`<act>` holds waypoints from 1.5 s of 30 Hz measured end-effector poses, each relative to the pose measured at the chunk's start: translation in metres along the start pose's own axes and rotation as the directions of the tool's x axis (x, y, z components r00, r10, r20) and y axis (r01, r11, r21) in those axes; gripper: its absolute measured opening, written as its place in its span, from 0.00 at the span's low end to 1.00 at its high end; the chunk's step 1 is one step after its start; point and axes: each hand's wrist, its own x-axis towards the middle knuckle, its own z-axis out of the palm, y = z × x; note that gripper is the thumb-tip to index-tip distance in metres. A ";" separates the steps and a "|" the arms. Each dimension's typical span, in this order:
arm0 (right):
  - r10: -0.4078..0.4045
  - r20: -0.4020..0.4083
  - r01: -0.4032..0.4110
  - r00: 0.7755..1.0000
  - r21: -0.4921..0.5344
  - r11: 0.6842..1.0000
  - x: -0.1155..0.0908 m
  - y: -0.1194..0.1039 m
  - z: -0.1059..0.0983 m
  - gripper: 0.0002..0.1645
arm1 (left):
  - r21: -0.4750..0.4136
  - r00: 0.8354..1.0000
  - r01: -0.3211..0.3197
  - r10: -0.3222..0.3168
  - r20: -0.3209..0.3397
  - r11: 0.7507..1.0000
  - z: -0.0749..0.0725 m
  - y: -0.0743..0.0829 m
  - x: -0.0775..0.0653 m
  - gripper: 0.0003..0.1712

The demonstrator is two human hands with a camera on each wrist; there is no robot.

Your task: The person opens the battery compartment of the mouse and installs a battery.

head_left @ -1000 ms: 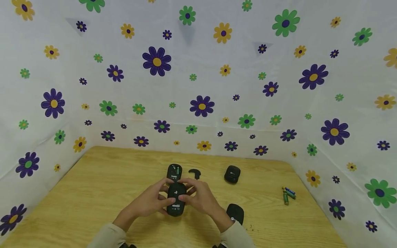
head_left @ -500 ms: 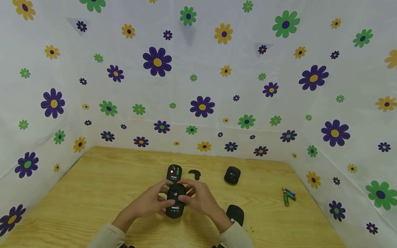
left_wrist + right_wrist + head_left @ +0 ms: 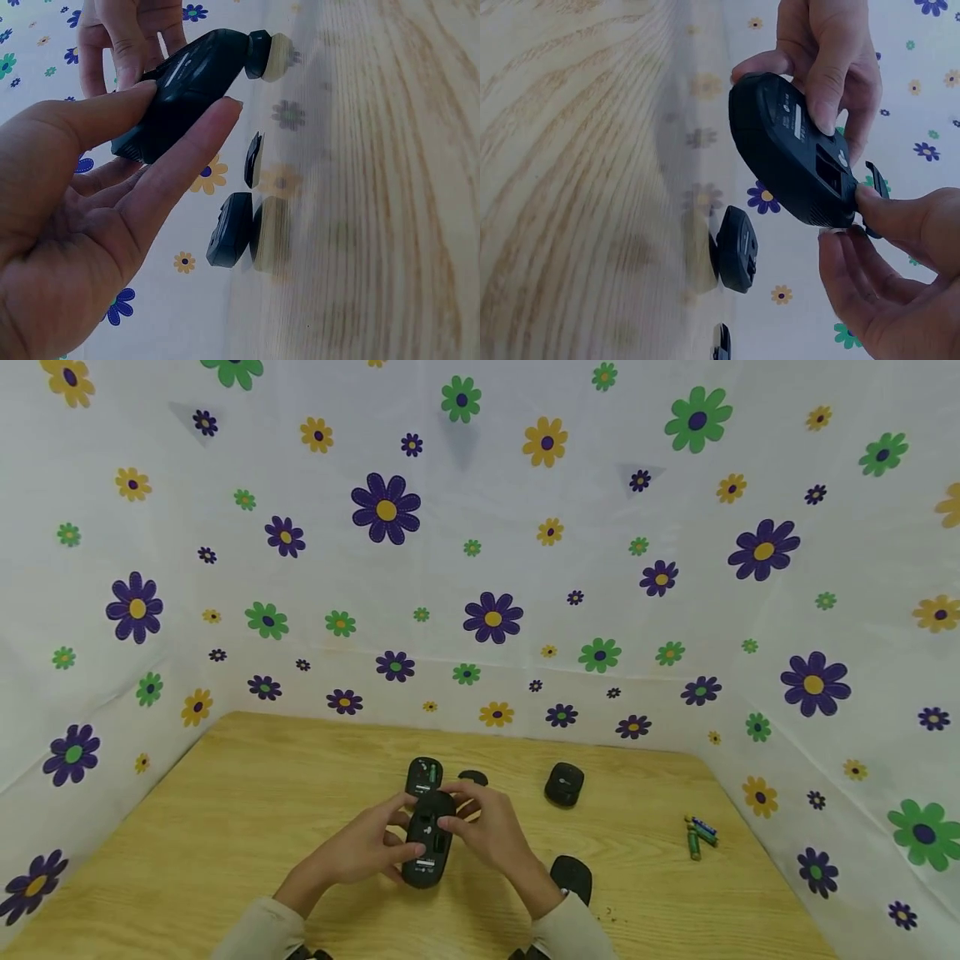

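My left hand (image 3: 356,845) grips a black computer mouse (image 3: 422,873) by its sides, underside up and tilted above the table. The battery compartment (image 3: 829,174) in that underside is uncovered. At the mouse's far end, my right hand (image 3: 489,825) pinches a thin dark battery cover (image 3: 878,180), which stands away from the body, thumb close against the mouse. Just beyond lies another upturned mouse (image 3: 421,775) with a green battery in its open compartment, also visible as a mouse (image 3: 229,229) in the left wrist view. A loose black cover (image 3: 473,776) is partly hidden by my right hand.
Farther right on the wooden table (image 3: 300,768) sits a black mouse (image 3: 564,783). Another black mouse (image 3: 572,877) lies beside my right forearm, partly covered by it. Several small batteries (image 3: 697,835) are near the right edge. A flowered cloth (image 3: 495,552) encloses the back and sides.
The cover has come off the mouse's underside, exposing the compartment. My right hand has shifted slightly forward with it, and the mouse's far end has risen a little. My left hand keeps its hold.
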 end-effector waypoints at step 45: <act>0.311 0.356 -0.301 0.881 -0.085 0.950 -0.016 0.031 -0.013 0.16 | 0.059 0.999 0.047 -0.045 -0.029 0.997 -0.021 0.002 -0.011 0.37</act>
